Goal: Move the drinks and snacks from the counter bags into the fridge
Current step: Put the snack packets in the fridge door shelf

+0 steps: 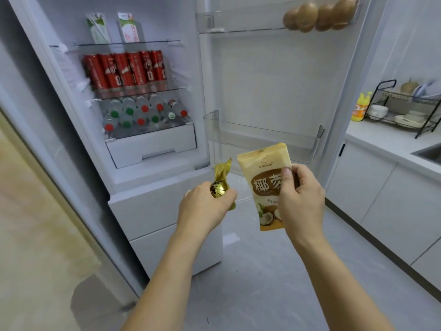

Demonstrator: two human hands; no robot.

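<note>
**Hands hold two snacks before the open fridge**

Left hand [205, 203] curls round a gold-wrapped sweet [220, 185], its twisted foil end sticking up past the knuckles. Right hand [301, 199] pinches a tan pouch [263, 177] by its right edge, thumb on the front over the printed characters, the pouch upright with a coconut picture near its bottom. Both snacks hang in the air in front of the fridge [152, 211], low and to the right of its open compartment, the sweet just left of the pouch and apart from it.

Inside the fridge, two cartons [112, 28] stand on the top shelf. Red cans [124, 69] fill the shelf below them in a row. Under the cans, bottles [143, 112] lie on their sides with red and green caps facing out, above a white drawer [152, 145].

On the fridge door, brown rounded items [318, 14] sit in the upper bin; the lower bin [262, 137] is just behind the pouch.

Right of the fridge door, a counter [381, 139] carries a black dish rack [408, 108] and a yellow bottle [360, 107].
</note>
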